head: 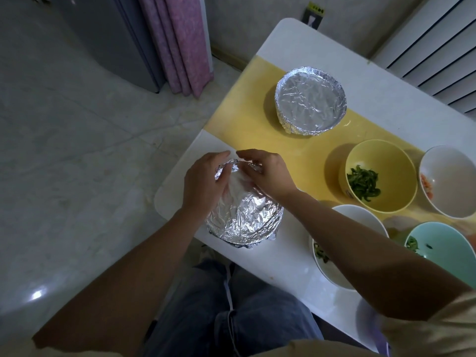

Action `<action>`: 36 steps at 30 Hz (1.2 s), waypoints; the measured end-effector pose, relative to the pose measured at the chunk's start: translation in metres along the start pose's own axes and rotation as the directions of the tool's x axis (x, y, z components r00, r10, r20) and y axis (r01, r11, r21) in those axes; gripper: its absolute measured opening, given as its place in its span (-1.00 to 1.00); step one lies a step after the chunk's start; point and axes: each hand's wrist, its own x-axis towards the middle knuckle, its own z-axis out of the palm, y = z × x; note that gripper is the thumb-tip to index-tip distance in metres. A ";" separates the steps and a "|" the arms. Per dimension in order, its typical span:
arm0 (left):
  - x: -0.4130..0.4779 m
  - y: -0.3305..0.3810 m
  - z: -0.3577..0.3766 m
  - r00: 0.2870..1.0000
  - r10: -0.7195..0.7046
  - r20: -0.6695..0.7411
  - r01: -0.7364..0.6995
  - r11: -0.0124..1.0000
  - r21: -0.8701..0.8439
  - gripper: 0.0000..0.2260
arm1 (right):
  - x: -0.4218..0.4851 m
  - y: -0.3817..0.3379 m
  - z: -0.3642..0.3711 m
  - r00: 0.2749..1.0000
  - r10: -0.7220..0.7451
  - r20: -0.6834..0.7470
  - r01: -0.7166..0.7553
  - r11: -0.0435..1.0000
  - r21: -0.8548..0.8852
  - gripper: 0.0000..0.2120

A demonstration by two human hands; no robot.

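A bowl covered with crinkled aluminium foil [247,215] stands near the left edge of the white table [283,264]. My left hand [203,181] curls round the foil at the bowl's far left rim. My right hand [268,173] lies over the far right rim with its fingers bent down on the foil. A loose corner of foil sticks up between the two hands. The bowl's contents are hidden by the foil.
A second foil-covered bowl [310,99] sits further back on the yellow runner [244,104]. To the right stand a yellow bowl [381,173] with green vegetable strips, two white bowls [448,181] [334,264] and a light green bowl [443,251]. The floor lies to the left.
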 end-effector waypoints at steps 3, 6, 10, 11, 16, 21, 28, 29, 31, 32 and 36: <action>0.002 -0.001 0.001 1.000 0.017 -0.003 -0.017 1.000 0.020 -0.80 | 0.000 0.003 0.004 1.000 -0.015 -0.009 0.015 1.000 -0.013 -0.83; 0.001 0.000 0.002 0.999 0.050 0.004 -0.050 0.994 0.094 -0.79 | 0.000 0.003 0.007 0.999 -0.013 -0.036 0.012 1.000 -0.020 -0.82; 0.003 0.002 0.003 0.998 0.061 0.005 -0.061 0.986 0.156 -0.77 | 0.001 0.003 0.008 0.998 0.003 -0.060 -0.004 1.000 -0.019 -0.85; 0.003 0.002 0.003 0.998 0.060 0.000 -0.059 0.985 0.161 -0.78 | 0.002 0.003 0.008 0.998 0.013 -0.053 -0.013 1.000 -0.017 -0.86; -0.005 0.004 0.002 1.000 0.017 -0.012 -0.015 0.993 0.115 -0.73 | 0.002 0.001 0.002 0.999 0.019 0.026 -0.021 0.998 0.056 -0.82; -0.010 -0.002 -0.002 1.000 -0.029 0.013 0.026 0.991 0.135 -0.74 | 0.004 0.000 0.004 0.999 0.006 0.040 -0.008 0.999 0.042 -0.83; -0.009 -0.001 -0.002 0.999 -0.037 0.030 0.033 0.993 0.112 -0.77 | -0.004 -0.003 0.011 0.997 -0.037 -0.066 0.033 0.998 -0.056 -0.82; -0.011 0.000 -0.004 0.998 -0.051 0.024 0.049 0.996 0.080 -0.74 | -0.006 -0.003 0.010 0.996 -0.032 -0.082 0.028 0.998 -0.058 -0.80; -0.014 0.000 -0.007 0.997 -0.082 0.003 0.082 0.996 0.046 -0.64 | -0.011 0.000 0.005 0.992 0.009 -0.125 -0.015 0.999 -0.049 -0.79; -0.016 -0.001 -0.009 0.996 -0.090 -0.006 0.091 0.994 0.055 -0.62 | -0.014 0.002 0.002 0.989 0.039 -0.142 -0.046 0.998 -0.043 -0.79; -0.024 0.002 -0.009 0.997 -0.063 -0.043 0.067 0.993 0.094 -0.73 | -0.017 0.004 -0.009 0.976 0.176 -0.130 -0.179 0.984 -0.009 -0.86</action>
